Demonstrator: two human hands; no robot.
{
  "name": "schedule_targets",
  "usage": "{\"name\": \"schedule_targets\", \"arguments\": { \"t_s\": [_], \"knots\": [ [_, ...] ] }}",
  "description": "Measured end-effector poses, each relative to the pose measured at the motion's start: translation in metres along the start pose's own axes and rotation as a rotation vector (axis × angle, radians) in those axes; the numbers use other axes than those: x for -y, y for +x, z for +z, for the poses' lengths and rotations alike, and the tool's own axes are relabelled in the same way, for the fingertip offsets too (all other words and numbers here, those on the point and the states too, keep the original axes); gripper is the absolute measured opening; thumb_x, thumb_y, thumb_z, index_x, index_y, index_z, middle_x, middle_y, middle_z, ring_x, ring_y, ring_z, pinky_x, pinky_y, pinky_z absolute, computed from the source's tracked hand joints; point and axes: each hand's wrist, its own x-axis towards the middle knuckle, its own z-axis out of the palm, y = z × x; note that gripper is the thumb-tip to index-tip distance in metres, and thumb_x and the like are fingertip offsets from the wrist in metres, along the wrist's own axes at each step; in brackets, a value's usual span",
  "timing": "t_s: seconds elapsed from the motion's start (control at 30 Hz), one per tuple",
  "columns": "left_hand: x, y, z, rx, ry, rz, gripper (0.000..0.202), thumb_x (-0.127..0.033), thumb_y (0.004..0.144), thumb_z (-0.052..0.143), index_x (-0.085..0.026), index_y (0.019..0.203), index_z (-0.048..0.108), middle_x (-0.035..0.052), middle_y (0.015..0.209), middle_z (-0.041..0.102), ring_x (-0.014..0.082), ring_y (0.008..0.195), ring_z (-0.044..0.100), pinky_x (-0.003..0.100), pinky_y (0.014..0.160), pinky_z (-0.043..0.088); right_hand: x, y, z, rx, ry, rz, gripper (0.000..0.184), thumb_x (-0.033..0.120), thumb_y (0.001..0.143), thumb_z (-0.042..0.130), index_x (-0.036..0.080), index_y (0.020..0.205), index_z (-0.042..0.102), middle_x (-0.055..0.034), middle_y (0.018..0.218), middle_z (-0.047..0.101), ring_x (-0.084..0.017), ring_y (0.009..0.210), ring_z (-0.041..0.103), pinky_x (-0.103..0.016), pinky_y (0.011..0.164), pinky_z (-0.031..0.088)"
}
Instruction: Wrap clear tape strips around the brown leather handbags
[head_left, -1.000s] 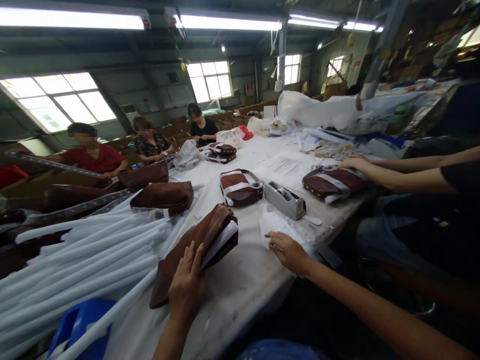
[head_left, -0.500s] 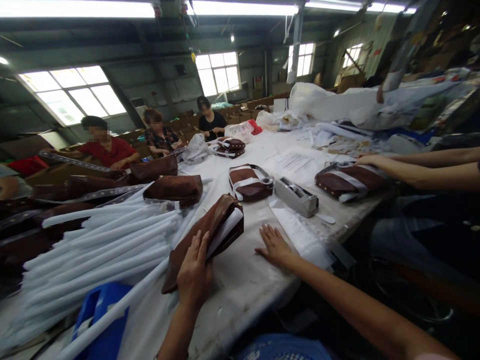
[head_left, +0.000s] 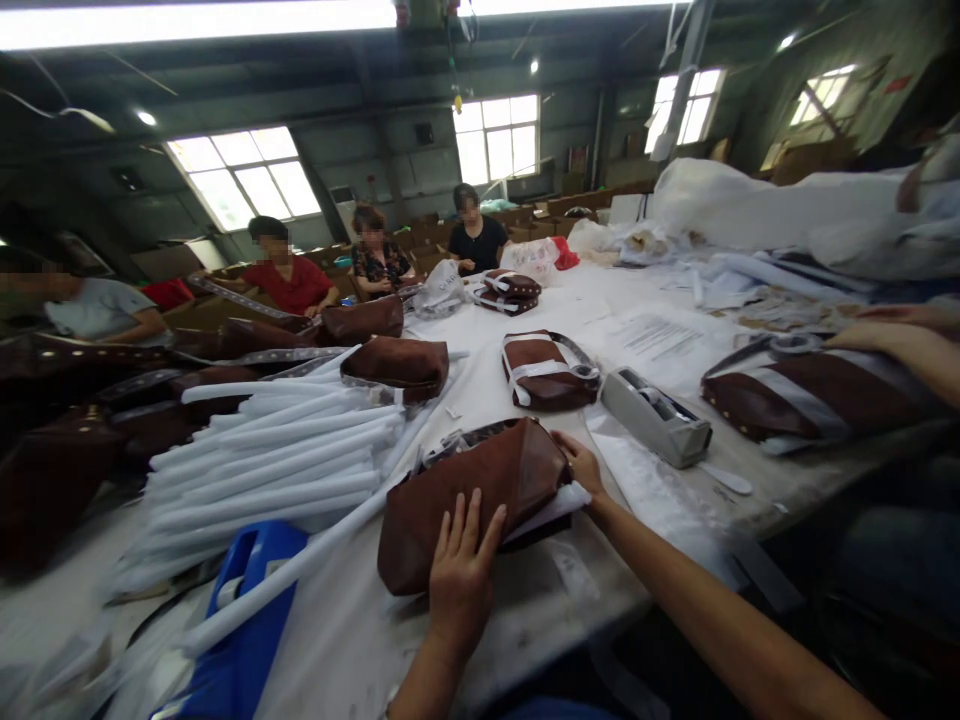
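Stretching across most of the lower view, the white-covered table (head_left: 337,630) carries everything being handled. At its far right lies a long heap of whitish plastic wrap (head_left: 772,215), and along its far side sit people at work, among them one in a red top (head_left: 292,285) and one in black (head_left: 480,245). A broad stack of white rolls (head_left: 300,470) spreads over the left part, with a jumble of dark brown bags (head_left: 52,480) beyond and beside it. Nearest the wearer is the brown bag (head_left: 465,490) being worked on, lying on its side in the middle of the near table, just right of the stack, a white piece (head_left: 551,510) poking from its right end. To the right, a co-worker's hand (head_left: 900,345) rests on a strapped brown bag (head_left: 787,400); a smaller bag with white wrapping (head_left: 544,370) lies between the two. A blue tool (head_left: 259,600) stands at the lower left under one loose roll, and a grey tape dispenser (head_left: 660,415) sits right of the small bag. The wearer's left hand (head_left: 461,560) lies flat on the near face of the bag, fingers spread and not closed around it. The right hand (head_left: 581,468) touches its right end; the fingers are partly hidden, so how firmly they grip cannot be told. Smallest is a white round-ended strip (head_left: 726,480) beside the dispenser.
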Motion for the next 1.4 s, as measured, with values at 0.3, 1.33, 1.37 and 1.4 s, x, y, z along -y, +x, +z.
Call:
{"name": "schedule_targets", "arguments": {
  "t_s": [0.3, 1.33, 1.37, 1.4],
  "knots": [
    [-0.035, -0.019, 0.045, -0.163, 0.039, 0.019, 0.056, -0.024, 0.095, 0.055, -0.038, 0.148, 0.043, 0.0058, 0.156, 0.041, 0.0325, 0.141, 0.042, 0.050, 0.107, 0.048, 0.041, 0.073, -0.024, 0.328, -0.413, -0.159, 0.022, 0.037, 0.090, 0.060, 0.024, 0.094, 0.077, -0.0076, 0.146, 0.054, -0.029, 0.143, 0.037, -0.047, 0.118, 0.031],
    [-0.044, -0.015, 0.041, -0.094, 0.024, 0.025, 0.061, -0.023, 0.093, 0.061, -0.036, 0.149, 0.041, 0.0082, 0.157, 0.039, 0.0341, 0.143, 0.039, 0.051, 0.109, 0.047, 0.109, 0.048, -0.051, 0.269, 0.114, -0.168, 0.029, 0.046, 0.087, 0.064, 0.022, 0.101, 0.055, -0.0050, 0.095, 0.072, -0.020, 0.089, 0.070, -0.033, 0.082, 0.057],
    [-0.044, -0.015, 0.041, -0.087, 0.019, 0.023, 0.062, -0.022, 0.093, 0.061, -0.036, 0.149, 0.040, 0.0081, 0.157, 0.039, 0.0339, 0.143, 0.038, 0.052, 0.109, 0.047, 0.106, 0.035, -0.058, 0.297, 0.190, -0.169, 0.036, 0.047, 0.084, 0.067, 0.022, 0.108, 0.055, -0.0031, 0.089, 0.071, -0.020, 0.085, 0.070, -0.033, 0.080, 0.057],
    [-0.044, -0.015, 0.040, -0.080, 0.016, 0.020, 0.062, -0.021, 0.093, 0.061, -0.036, 0.149, 0.040, 0.0080, 0.157, 0.039, 0.0338, 0.143, 0.038, 0.052, 0.109, 0.047, 0.104, 0.022, -0.064, 0.331, 0.246, -0.168, 0.046, 0.046, 0.082, 0.070, 0.022, 0.118, 0.053, -0.0021, 0.088, 0.070, -0.020, 0.082, 0.070, -0.034, 0.080, 0.058]
  ]
}}
